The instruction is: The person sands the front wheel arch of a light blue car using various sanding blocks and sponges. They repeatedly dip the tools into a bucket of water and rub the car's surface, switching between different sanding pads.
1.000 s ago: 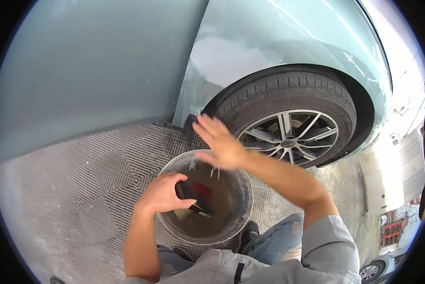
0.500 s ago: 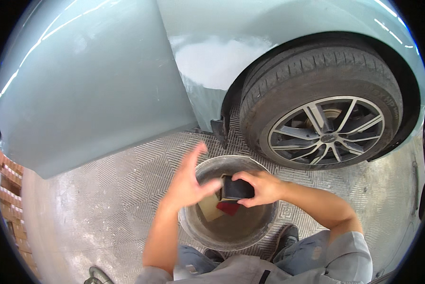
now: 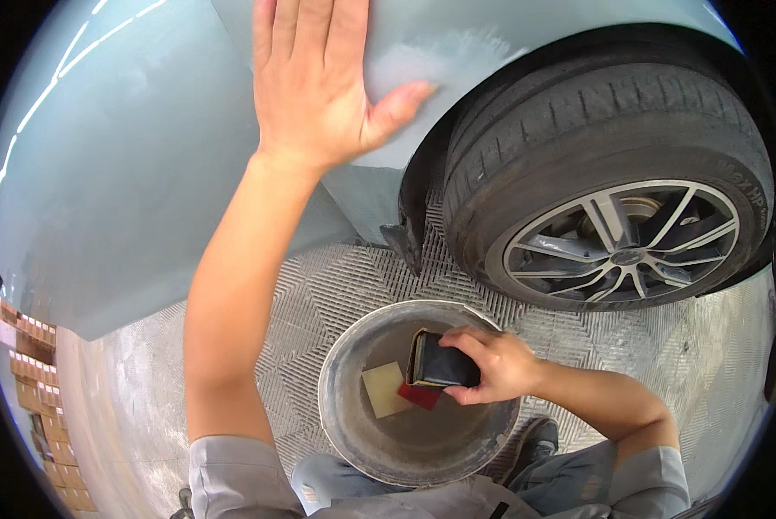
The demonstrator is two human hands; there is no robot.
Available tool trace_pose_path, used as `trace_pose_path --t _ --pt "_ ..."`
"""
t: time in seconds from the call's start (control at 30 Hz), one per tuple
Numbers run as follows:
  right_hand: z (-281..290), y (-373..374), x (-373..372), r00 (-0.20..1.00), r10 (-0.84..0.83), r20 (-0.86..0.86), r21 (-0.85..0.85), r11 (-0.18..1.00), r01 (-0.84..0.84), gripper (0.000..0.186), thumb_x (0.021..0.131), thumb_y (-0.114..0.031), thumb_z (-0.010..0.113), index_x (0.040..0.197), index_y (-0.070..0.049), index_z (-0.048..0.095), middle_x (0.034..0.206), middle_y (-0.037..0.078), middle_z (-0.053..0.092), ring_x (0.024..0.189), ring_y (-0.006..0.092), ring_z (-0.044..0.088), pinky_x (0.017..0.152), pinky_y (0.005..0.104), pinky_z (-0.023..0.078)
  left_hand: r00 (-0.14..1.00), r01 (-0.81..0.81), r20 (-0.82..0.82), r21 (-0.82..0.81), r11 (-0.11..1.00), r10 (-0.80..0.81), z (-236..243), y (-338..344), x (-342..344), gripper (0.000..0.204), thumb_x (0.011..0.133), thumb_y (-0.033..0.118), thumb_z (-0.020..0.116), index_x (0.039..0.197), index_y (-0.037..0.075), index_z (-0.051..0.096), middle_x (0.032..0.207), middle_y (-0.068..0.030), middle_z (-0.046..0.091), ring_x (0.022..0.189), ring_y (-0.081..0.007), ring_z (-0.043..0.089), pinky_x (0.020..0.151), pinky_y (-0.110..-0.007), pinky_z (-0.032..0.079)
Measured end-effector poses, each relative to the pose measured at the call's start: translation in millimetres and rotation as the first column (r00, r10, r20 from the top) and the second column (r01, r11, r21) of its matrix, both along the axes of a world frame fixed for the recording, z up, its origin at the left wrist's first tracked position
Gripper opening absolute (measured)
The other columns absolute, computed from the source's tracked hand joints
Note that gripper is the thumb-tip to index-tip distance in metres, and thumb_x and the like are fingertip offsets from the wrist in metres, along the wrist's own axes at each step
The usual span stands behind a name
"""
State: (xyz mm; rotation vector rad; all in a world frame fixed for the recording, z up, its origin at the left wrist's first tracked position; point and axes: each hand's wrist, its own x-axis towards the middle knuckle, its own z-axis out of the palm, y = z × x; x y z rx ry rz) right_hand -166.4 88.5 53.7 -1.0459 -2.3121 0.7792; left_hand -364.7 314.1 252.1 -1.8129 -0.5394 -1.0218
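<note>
My left hand (image 3: 314, 91) is stretched up to the light blue-grey car panel (image 3: 457, 22), fingers extended and thumb spread, with nothing in it. It covers much of the whitish filled patch (image 3: 444, 60) ahead of the wheel arch; whether the palm presses on the panel I cannot tell. Over the round grey bucket (image 3: 340, 432), my right hand (image 3: 496, 368) grips a black sanding block (image 3: 448, 359) with a yellowish edge. Below it in the murky bucket lie a pale yellow square pad (image 3: 383, 389) and a small red piece (image 3: 420, 396).
A tyre (image 3: 491, 195) on a spoked wheel (image 3: 625, 251) stands right of the bucket, with a dark mud flap (image 3: 402, 246) beside it. Ribbed tiles (image 3: 306, 294) cover the floor. Stacked cardboard boxes (image 3: 42, 381) line the far left. My shoe (image 3: 535, 445) is beside the bucket.
My left hand has risen from over the bucket to the car panel. My right hand still holds the sanding block over the bucket, and the view has shifted slightly.
</note>
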Motion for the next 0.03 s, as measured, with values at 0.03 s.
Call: trace_pose_path --t 0.03 --pt "0.5 0.3 0.1 1.000 -0.009 0.030 -0.053 0.999 0.011 0.068 0.070 -0.037 0.078 0.123 -0.005 0.050 0.117 0.015 0.062 0.091 0.0319 0.067 0.067 0.0383 0.058 1.000 -0.008 -0.006 0.000 1.000 0.008 -16.6 0.8 -4.7 0.103 0.086 0.077 0.024 0.148 -0.005 0.021 0.151 -0.0318 0.023 0.142 -0.0440 0.022 0.114 -0.057 0.016"
